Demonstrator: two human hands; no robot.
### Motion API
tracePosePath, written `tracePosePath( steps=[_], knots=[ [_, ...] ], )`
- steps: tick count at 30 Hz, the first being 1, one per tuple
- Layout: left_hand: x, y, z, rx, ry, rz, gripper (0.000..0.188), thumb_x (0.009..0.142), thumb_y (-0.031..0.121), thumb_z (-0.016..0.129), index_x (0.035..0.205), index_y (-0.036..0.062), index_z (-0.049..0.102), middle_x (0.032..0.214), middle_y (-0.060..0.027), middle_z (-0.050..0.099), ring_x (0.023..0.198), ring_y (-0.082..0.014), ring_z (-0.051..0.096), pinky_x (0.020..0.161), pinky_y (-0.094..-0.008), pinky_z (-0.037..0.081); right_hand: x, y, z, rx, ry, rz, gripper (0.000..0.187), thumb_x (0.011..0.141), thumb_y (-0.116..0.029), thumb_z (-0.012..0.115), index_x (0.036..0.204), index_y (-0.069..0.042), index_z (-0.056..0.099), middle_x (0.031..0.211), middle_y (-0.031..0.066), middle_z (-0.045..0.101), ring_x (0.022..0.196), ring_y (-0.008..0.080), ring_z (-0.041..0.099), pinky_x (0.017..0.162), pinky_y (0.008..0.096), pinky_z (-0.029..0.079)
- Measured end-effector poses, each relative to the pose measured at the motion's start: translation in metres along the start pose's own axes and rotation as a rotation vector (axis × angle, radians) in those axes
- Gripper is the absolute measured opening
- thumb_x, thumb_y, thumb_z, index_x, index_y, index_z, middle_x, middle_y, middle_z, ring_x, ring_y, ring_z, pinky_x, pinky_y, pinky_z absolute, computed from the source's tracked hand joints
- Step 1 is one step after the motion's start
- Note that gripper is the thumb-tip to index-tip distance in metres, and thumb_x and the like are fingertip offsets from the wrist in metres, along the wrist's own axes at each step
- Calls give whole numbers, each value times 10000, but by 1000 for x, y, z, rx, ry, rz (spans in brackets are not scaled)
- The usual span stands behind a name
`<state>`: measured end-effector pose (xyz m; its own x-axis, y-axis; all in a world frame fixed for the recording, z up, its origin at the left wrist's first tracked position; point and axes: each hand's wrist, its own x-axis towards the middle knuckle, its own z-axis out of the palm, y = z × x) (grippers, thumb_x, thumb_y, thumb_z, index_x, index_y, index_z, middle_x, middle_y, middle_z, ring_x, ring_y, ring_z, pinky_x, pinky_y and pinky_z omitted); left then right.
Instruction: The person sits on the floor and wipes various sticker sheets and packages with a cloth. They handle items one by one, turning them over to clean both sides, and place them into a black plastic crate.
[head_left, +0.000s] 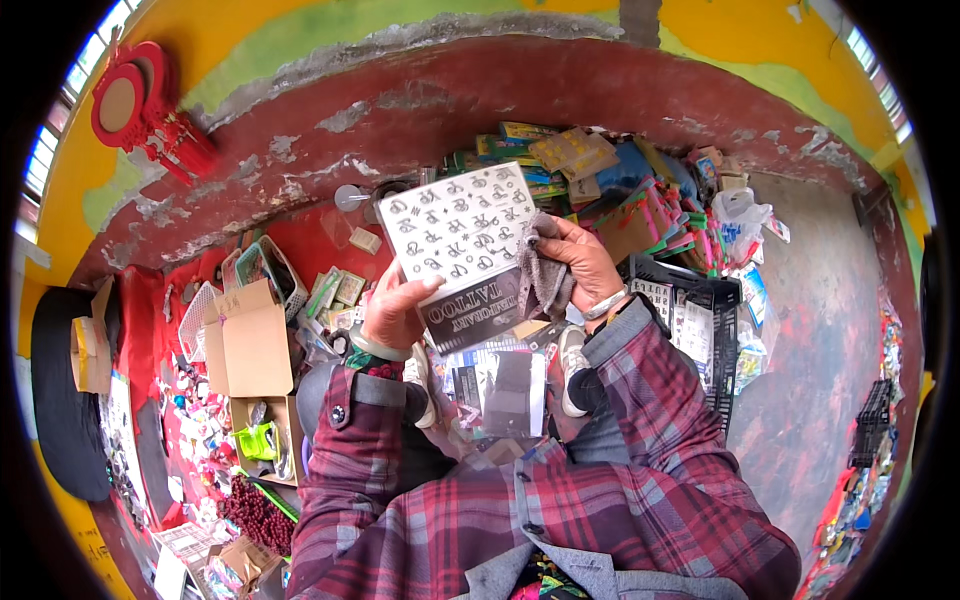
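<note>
My left hand point(393, 310) grips the lower left edge of a temporary tattoo sheet point(455, 230), white with rows of small black designs and a dark printed band along its near end. Bunched in my right hand point(588, 262) is a grey-brown cloth point(545, 278), which lies against the sheet's right edge. The cloth hides part of that edge. Below, between my shoes point(572, 370), more flat packs point(510, 390) lie on the floor, one with a dark panel.
To my right stands a black plastic crate point(715, 330) with printed sheets inside. An open cardboard box point(250, 350) and a basket point(270, 275) stand at left among small goods. Colourful packages point(580, 160) are heaped by the far wall. Dark red beads point(258, 515) lie near left.
</note>
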<state>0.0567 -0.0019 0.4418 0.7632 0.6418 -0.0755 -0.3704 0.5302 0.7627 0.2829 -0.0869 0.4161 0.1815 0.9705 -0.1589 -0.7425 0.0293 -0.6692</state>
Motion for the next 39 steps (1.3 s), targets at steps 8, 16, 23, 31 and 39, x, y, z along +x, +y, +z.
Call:
tracePosePath(
  steps=[8,16,23,31,39],
  knots=[
    [5,-17,-19,-313,165,54,476,761,97,538,1207,-35,436,1123,-170,562,992,-324,572,906,-436,434,2,21,-5,-52,-40,-19,258,833,1,566,1089,20,548,981,64,623,856,136,611,773,262,498],
    [1,-13,-14,-239,207,158,362,755,7,504,1107,-76,483,1032,-184,587,939,-311,591,864,-429,466,3,-3,-11,-72,223,-283,231,896,-104,475,1097,-5,529,1016,85,600,896,181,600,814,319,490],
    [7,-19,-12,-419,11,48,449,841,174,495,1237,-24,414,1198,-175,507,1107,-314,497,958,-427,388,-17,4,32,-562,-14,-626,356,892,-86,489,1241,-23,452,1188,105,531,1054,180,525,911,296,416],
    [6,-49,16,-530,31,86,585,902,535,349,1266,86,442,1258,-115,481,1169,-271,451,1004,-418,340,-18,71,43,-1516,-448,-655,648,826,-287,559,1383,-110,280,1419,163,235,1310,422,164,1080,454,149],
    [0,-55,21,-382,12,-23,548,922,464,370,1335,106,343,1316,-69,427,1207,-231,414,1013,-389,331,-4,49,37,-1522,-167,-756,607,843,-239,539,1382,-126,282,1404,170,262,1302,393,213,1074,415,194]
  ],
)
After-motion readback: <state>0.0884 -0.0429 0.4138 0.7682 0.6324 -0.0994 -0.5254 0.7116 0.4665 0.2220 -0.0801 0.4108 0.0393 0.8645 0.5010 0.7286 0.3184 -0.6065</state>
